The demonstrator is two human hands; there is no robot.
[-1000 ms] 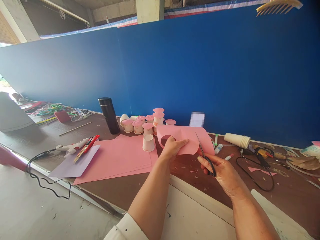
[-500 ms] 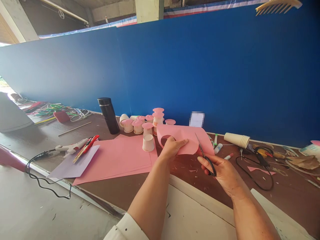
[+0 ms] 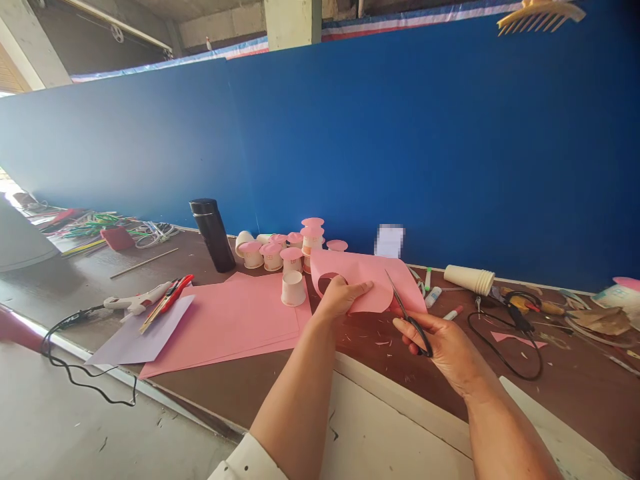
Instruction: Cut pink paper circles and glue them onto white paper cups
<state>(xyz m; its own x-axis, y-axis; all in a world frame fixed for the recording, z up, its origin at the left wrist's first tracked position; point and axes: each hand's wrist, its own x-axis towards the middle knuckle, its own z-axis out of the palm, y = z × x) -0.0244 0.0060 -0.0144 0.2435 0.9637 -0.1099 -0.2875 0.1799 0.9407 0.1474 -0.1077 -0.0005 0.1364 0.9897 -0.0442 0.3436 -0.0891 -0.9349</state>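
My left hand (image 3: 340,299) pinches the near edge of a pink paper sheet (image 3: 367,280) held above the brown table (image 3: 250,380); the sheet has a round hole cut near my thumb. In my right hand (image 3: 440,343) are black-handled scissors (image 3: 406,313), fingers through the loops, blades pointing up into the sheet's right side. A white paper cup (image 3: 293,289) stands upside down just left of my left hand.
Pink sheets (image 3: 230,320) and a lilac sheet (image 3: 145,333) lie at left, with a glue gun (image 3: 135,301) and red cutter (image 3: 167,299). Behind are a black flask (image 3: 213,235), several pink-topped cups (image 3: 280,250), stacked cups (image 3: 470,279), markers, a black cable (image 3: 505,340) and a blue wall.
The view has shifted slightly, so everything sits a little further left. Both hands keep their hold on the paper and scissors.
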